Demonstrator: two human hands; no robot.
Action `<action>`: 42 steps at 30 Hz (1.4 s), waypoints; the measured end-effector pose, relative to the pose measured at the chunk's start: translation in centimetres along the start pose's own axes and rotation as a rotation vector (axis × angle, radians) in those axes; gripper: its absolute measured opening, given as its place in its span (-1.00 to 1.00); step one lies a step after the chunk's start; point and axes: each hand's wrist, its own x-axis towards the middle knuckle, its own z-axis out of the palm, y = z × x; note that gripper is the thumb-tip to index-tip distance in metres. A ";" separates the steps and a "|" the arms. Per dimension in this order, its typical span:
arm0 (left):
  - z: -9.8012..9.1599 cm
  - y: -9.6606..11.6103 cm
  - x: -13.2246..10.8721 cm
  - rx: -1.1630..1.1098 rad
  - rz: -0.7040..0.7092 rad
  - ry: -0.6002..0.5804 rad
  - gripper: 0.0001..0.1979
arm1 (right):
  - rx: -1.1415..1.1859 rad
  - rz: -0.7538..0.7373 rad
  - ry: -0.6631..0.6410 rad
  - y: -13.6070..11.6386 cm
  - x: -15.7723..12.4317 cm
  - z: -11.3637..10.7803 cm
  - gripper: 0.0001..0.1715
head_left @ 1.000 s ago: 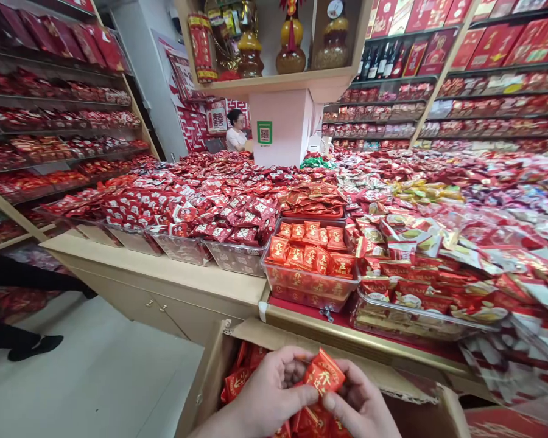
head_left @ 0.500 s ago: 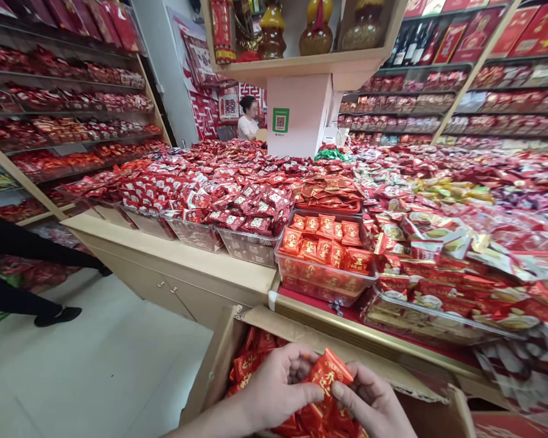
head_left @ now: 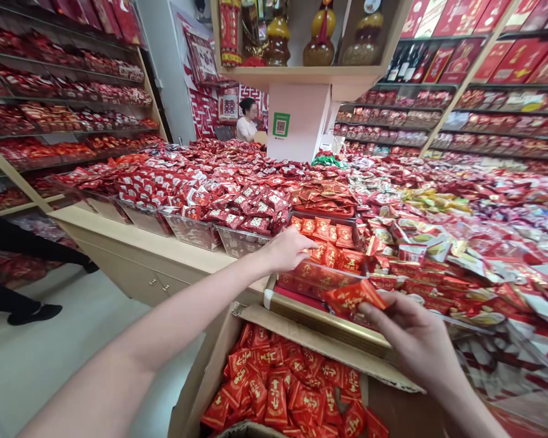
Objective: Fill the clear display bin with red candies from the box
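My right hand point(head_left: 399, 319) pinches a red candy packet point(head_left: 349, 297) with gold print between thumb and fingers, in front of the clear plastic tub point(head_left: 322, 275). Over the left side of that tub reaches my left hand point(head_left: 288, 249), fingers bent together and tips at the upright red packets point(head_left: 331, 255) in it. Whatever those fingers hold, if anything, is hidden. Below both arms, an open cardboard box point(head_left: 201, 371) contains many loose red packets point(head_left: 276, 389) of the same look.
Clear bins point(head_left: 242, 243) of wrapped sweets line the counter point(head_left: 192, 255). A shelf unit with gourd-shaped bottles point(head_left: 319, 42) hangs above. Packed shelves point(head_left: 64, 91) stand left. One person point(head_left: 245, 121) is at the back; another's legs point(head_left: 31, 304) show at left.
My hands were together over the box, both on a packet. Now they are apart: the left has moved up to the tub, the right has moved right and up with a packet.
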 end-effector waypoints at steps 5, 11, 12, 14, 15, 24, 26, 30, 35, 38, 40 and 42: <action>0.6 -0.9 2.5 0.026 -0.062 -0.227 -0.76 | -0.296 -0.127 0.086 -2.1 4.6 -0.4 -0.80; -0.3 -0.9 2.8 0.036 -0.089 -0.263 -0.81 | -0.653 -0.177 0.097 -3.0 9.2 1.9 -0.82; -0.5 -1.0 2.8 0.040 -0.092 -0.263 -0.81 | -0.678 -0.164 0.092 -3.1 9.7 2.2 -0.83; -0.8 -1.2 2.7 0.048 -0.093 -0.260 -0.81 | -0.674 -0.136 0.061 -3.2 10.3 2.7 -0.88; -1.0 -1.3 2.6 0.053 -0.093 -0.259 -0.81 | -0.650 -0.110 0.030 -3.2 10.5 2.9 -0.92; -1.2 -1.6 2.6 0.090 -0.117 -0.290 -0.80 | -0.785 -0.027 -0.246 -2.9 11.3 3.5 -0.72; -1.2 -1.7 2.7 0.091 -0.115 -0.301 -0.79 | -0.836 -0.062 -0.253 -2.9 11.5 3.4 -0.73; -1.3 -2.0 2.6 0.095 -0.123 -0.309 -0.79 | -0.940 -0.123 -0.279 -3.1 11.9 3.1 -0.71; -1.5 -2.3 2.8 0.118 -0.144 -0.322 -0.81 | -1.012 -0.202 -0.353 -3.4 12.6 2.5 -0.70; -1.5 -2.5 3.0 0.126 -0.148 -0.331 -0.81 | -1.026 -0.235 -0.400 -3.5 12.9 2.5 -0.68; -1.3 -2.5 3.1 0.123 -0.150 -0.335 -0.80 | -1.028 -0.236 -0.410 -3.4 12.9 2.6 -0.68; -1.2 -2.5 3.0 0.115 -0.154 -0.335 -0.80 | -1.021 -0.218 -0.393 -3.3 13.0 2.8 -0.70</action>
